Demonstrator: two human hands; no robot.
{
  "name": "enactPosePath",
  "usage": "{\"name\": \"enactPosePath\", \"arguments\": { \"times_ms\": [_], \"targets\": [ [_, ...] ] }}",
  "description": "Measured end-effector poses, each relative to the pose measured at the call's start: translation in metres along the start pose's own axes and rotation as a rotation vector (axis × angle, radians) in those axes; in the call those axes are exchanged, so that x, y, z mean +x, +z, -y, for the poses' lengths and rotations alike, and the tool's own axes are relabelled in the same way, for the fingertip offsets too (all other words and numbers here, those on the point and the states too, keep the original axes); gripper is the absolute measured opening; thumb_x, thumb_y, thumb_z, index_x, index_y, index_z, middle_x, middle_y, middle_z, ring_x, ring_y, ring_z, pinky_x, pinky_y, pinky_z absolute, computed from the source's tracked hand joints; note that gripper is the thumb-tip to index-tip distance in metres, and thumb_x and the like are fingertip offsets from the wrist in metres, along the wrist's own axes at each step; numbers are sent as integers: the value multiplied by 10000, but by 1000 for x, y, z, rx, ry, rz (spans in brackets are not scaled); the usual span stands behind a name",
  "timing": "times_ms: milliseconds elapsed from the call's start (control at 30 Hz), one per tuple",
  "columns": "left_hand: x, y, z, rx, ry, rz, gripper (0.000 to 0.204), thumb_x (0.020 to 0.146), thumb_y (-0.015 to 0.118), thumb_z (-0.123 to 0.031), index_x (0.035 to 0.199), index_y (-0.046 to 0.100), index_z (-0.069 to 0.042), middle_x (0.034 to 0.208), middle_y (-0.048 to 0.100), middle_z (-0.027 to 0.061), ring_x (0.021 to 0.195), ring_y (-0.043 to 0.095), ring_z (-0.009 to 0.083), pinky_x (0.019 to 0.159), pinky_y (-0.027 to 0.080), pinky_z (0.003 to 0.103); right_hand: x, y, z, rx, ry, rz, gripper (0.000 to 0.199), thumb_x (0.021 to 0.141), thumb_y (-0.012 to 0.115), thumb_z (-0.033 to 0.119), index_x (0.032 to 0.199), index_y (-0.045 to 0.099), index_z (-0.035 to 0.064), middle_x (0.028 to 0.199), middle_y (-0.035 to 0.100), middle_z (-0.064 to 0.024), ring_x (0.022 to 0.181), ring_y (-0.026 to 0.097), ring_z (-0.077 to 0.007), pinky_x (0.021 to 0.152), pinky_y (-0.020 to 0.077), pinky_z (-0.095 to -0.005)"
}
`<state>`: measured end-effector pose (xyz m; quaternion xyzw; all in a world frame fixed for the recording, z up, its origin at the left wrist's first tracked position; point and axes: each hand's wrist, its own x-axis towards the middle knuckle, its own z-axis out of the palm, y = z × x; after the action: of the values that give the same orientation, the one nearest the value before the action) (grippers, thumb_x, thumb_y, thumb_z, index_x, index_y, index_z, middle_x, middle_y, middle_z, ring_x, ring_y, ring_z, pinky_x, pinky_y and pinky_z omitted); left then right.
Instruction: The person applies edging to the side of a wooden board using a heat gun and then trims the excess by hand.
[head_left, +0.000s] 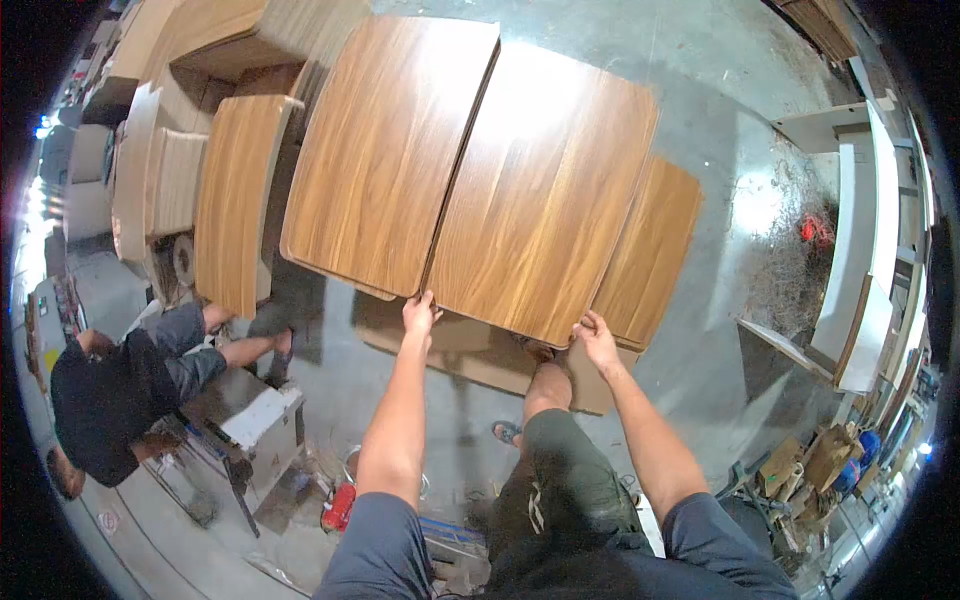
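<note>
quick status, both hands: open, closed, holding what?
Left hand: grip closed on near edge of the large wood-grain laminate panel.
Right hand: gripping that panel's near right corner.

Brown wood-grain panel (pixel 540 190), grey floor (pixel 700 90), possibly red can (pixel 339 507)

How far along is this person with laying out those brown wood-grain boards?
One wood-grain board already lies flat. The left hand and right hand grip the near edge of a second wood-grain board beside it. A third board lies partly beneath, and more boards stand stacked at left, untouched.
</note>
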<state>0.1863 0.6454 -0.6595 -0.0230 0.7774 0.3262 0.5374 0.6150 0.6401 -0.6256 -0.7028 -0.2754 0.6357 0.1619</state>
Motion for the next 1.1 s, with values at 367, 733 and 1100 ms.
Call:
{"name": "enactPosePath", "arguments": {
  "times_ms": [367, 733, 1100],
  "targets": [
    [6, -8, -9, -55, -55, -39, 356, 1007, 795, -309, 1222, 673, -52, 1224, 685, 49, 1117, 638, 207, 1004, 525, 390, -2, 16, 22, 254, 73, -48, 760, 1027, 757, 232, 1621, 361, -30, 1590, 539, -192, 1397, 552, -266, 1191, 441, -397],
    [-23, -14, -1, -241, -88, 78, 380, 1036, 778, -279, 1313, 656, -48, 1214, 735, 78, 1105, 707, 245, 1006, 564, 456, 14, -6, 43, 345, 141, -112, 538, 1030, 736, 319, 1424, 623, -30, 1341, 715, -103, 1274, 622, -204, 1130, 454, -351],
    [-99, -6, -57, -27, 70, 150, 354, 1060, 751, -325, 1340, 672, -124, 1255, 725, 1, 1128, 655, 152, 940, 513, 399, 73, -60, 138, 505, 63, -121, 483, 1137, 455, 563, 1216, 667, 137, 849, 542, 73, 657, 433, -74, 571, 382, -283]
  ]
}}
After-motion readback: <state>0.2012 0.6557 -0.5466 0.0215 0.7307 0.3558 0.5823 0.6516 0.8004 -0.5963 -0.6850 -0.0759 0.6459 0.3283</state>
